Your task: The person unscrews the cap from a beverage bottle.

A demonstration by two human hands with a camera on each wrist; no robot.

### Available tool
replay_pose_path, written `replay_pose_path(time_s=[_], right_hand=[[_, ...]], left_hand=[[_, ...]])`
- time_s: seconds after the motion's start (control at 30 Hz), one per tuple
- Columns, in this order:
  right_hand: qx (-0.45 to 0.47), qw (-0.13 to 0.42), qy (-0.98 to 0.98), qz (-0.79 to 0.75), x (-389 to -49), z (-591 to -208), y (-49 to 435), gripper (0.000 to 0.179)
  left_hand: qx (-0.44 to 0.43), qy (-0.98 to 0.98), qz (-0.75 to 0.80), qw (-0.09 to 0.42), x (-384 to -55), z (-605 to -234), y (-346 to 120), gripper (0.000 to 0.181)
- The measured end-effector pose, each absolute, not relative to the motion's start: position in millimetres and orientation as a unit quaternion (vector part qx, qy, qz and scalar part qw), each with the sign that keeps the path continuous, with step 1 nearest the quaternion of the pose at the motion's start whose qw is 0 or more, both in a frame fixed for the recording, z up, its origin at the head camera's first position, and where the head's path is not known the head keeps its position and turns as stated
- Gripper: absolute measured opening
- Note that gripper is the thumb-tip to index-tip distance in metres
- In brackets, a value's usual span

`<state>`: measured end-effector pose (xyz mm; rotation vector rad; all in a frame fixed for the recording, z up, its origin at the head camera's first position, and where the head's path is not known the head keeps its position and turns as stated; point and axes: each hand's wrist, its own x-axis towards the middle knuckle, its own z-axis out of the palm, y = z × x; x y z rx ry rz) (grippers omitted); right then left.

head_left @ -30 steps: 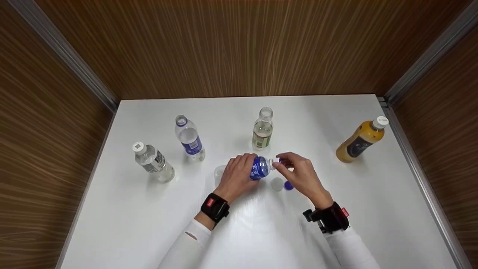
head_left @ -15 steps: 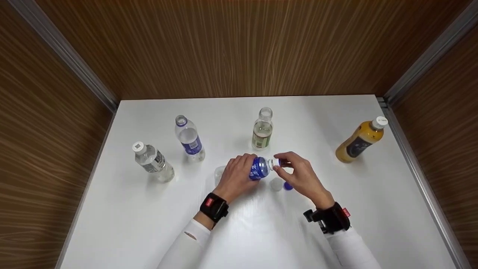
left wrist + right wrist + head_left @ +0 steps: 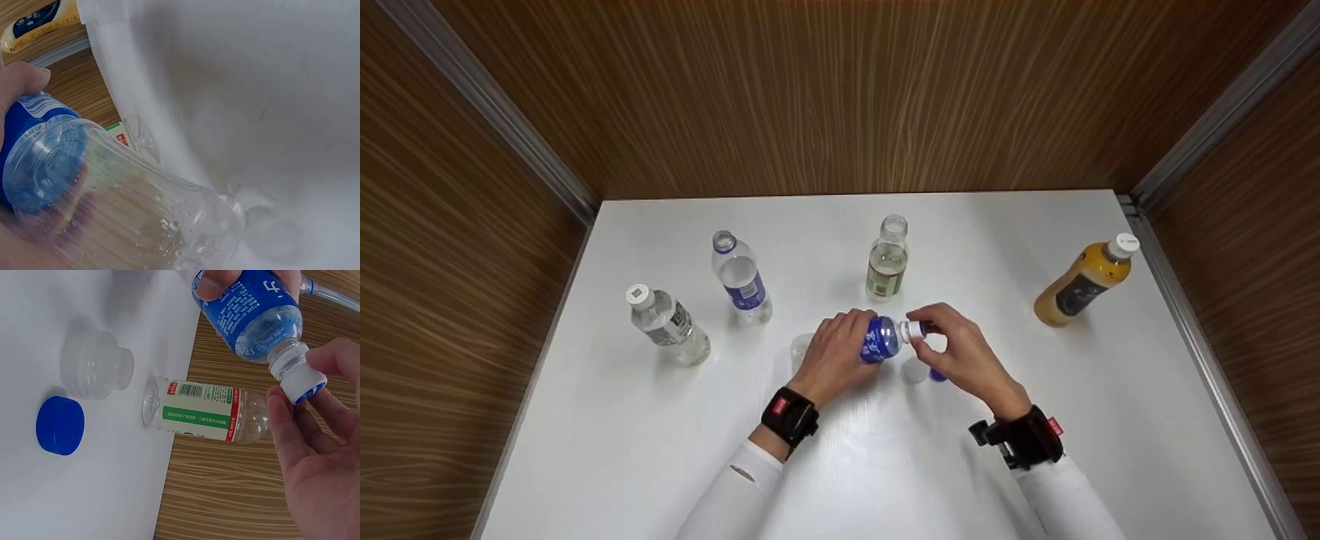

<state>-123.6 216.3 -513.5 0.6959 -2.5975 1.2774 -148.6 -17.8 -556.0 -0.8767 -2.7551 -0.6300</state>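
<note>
My left hand (image 3: 838,352) is wrapped round the middle of a clear plastic bottle (image 3: 881,337) with a blue label, which leans with its neck to the right. Water drops cling inside its clear lower part (image 3: 152,214) in the left wrist view. At the neck, the thumb and fingers of my right hand (image 3: 964,356) pinch a white bottle cap (image 3: 304,382) with a blue mark on top. Below the right hand, a translucent cap (image 3: 98,365) and a blue cap (image 3: 60,426) rest on the white table (image 3: 101,495).
An uncapped bottle with a green and white label (image 3: 887,262) stands behind the hands. To the left are an uncapped purple-label bottle (image 3: 742,277) and a white-capped clear bottle (image 3: 667,326). A bottle of orange drink (image 3: 1084,281) stands at right. Wood-grain panels (image 3: 840,97) enclose the table.
The right hand's fingers have shifted slightly left along the white cap, and more of the cap shows. The left hand and the bottle stay nearly still.
</note>
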Motion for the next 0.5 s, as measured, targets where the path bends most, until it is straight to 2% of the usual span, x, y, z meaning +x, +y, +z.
replay_pose_path(time_s=[0.3, 0.5], right_hand=[[0.243, 0.073, -0.866, 0.430, -125.1, -514.3, 214.8, 0.039], [0.173, 0.040, -0.876, 0.448, -123.5, -514.7, 212.5, 0.041]], left_hand=[[-0.296, -0.928, -0.210, 0.085, -148.6, -556.9, -18.7, 0.072], [-0.296, -0.929, -0.206, 0.079, -147.8, -558.1, -18.9, 0.073]])
